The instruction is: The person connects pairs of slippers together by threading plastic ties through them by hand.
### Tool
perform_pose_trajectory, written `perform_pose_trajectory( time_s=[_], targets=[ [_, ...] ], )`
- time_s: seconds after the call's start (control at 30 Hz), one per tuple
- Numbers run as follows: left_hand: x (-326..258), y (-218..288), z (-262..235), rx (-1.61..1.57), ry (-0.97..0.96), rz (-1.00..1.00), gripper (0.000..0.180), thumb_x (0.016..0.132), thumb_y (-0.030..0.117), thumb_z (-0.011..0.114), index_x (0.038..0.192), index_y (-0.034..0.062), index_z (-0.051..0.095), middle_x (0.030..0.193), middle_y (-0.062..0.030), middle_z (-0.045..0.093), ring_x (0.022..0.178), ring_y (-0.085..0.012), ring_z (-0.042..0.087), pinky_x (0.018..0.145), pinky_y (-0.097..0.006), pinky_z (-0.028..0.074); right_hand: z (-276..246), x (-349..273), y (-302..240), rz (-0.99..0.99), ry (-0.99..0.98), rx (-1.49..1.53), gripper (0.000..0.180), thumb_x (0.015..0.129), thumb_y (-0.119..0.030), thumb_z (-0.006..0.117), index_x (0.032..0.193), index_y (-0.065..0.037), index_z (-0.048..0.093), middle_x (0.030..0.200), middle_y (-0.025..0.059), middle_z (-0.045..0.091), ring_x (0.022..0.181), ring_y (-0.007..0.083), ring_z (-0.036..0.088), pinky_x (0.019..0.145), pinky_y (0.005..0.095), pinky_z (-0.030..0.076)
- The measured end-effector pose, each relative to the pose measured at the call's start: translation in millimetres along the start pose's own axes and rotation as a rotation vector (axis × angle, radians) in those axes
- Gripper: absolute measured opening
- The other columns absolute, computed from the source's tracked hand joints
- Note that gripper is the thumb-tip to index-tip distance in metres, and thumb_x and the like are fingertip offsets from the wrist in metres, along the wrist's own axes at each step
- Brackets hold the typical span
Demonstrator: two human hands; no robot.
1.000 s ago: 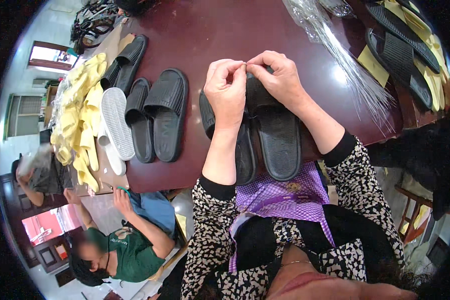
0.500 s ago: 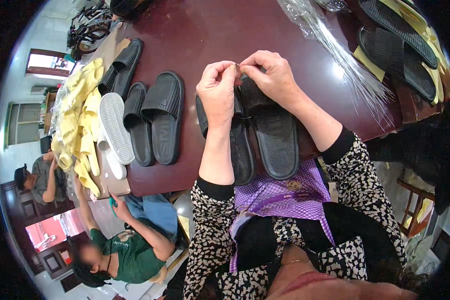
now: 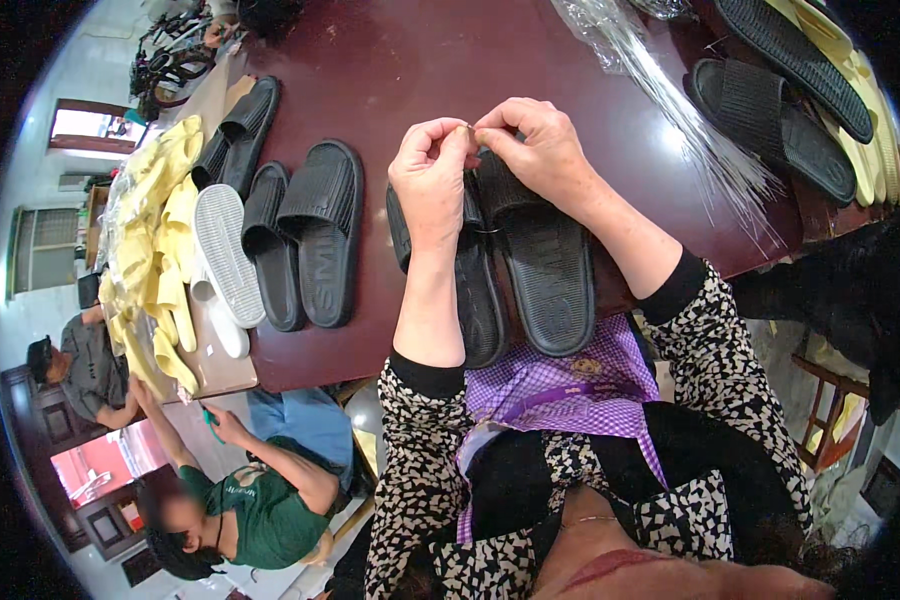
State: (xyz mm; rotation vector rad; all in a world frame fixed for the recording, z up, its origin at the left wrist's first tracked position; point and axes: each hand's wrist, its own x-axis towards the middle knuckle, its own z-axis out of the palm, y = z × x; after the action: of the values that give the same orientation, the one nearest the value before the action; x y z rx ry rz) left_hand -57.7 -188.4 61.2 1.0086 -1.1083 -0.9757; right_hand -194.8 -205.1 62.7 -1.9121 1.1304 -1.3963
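Observation:
A pair of black slide slippers [image 3: 545, 265] lies side by side at the near edge of a dark red-brown table [image 3: 450, 60]. My left hand [image 3: 430, 180] and my right hand [image 3: 540, 150] meet just above the slippers' straps, fingertips pinched together on a thin, pale tie that is too small to make out well. A thin loop appears to circle the left slipper near my left wrist.
Two more black slippers [image 3: 305, 240] and a white-soled one [image 3: 222, 255] lie to the left beside yellow slippers [image 3: 155, 240]. A bundle of clear thin ties [image 3: 670, 110] and more black slippers [image 3: 770, 120] lie at the right. Two people sit low at the left.
My hands stay pinched together over the slippers, with only slight finger movement. The person in green at the lower left has shifted an arm.

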Motion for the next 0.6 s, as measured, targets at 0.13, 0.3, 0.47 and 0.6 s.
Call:
perform_pose_trajectory(
  time_s=[0.13, 0.3, 0.47, 0.6],
  targets=[
    [-0.1, 1.8, 0.2, -0.020, 0.009, -0.028, 0.005, 0.086, 0.002, 0.060, 0.087, -0.0012, 0.063, 0.077, -0.0030, 0.061, 0.066, -0.0079, 0.058, 0.057, -0.021, 0.050, 0.1, 0.3, -1.0, 0.012, -0.006, 0.022, 0.006, 0.077, -0.009, 0.066, 0.078, -0.003, 0.066, 0.076, 0.0084, 0.065, 0.073, 0.0213, 0.061, 0.071, 0.0321, 0.047],
    [0.2, 1.9, 1.3, -0.017, 0.005, -0.024, 0.005, 0.086, 0.002, 0.060, 0.086, -0.0007, 0.063, 0.076, -0.0029, 0.062, 0.065, -0.0076, 0.058, 0.057, -0.021, 0.050, -2.1, 0.7, -2.2, -0.012, -0.007, 0.005, 0.006, 0.077, -0.008, 0.066, 0.079, -0.002, 0.066, 0.076, 0.0089, 0.065, 0.072, 0.0212, 0.061, 0.070, 0.0316, 0.047],
    [0.7, 0.8, 0.9, 0.003, -0.001, -0.013, 0.004, 0.086, 0.002, 0.060, 0.086, -0.0006, 0.063, 0.076, -0.0029, 0.062, 0.065, -0.0077, 0.058, 0.057, -0.021, 0.050, -1.7, 1.3, -3.2, 0.027, -0.017, 0.048, 0.006, 0.077, -0.007, 0.066, 0.078, -0.002, 0.066, 0.076, 0.0094, 0.065, 0.072, 0.0219, 0.061, 0.069, 0.0316, 0.047],
    [1.2, -0.8, -0.5, 0.019, -0.015, -0.022, 0.005, 0.085, 0.003, 0.061, 0.087, -0.0005, 0.064, 0.075, -0.0028, 0.062, 0.064, -0.0077, 0.057, 0.056, -0.021, 0.049, -1.9, 1.6, -0.8, -0.048, -0.020, -0.018, 0.009, 0.079, -0.005, 0.065, 0.086, -0.001, 0.064, 0.077, 0.0075, 0.065, 0.073, 0.0173, 0.061, 0.069, 0.0287, 0.048]
  ],
)
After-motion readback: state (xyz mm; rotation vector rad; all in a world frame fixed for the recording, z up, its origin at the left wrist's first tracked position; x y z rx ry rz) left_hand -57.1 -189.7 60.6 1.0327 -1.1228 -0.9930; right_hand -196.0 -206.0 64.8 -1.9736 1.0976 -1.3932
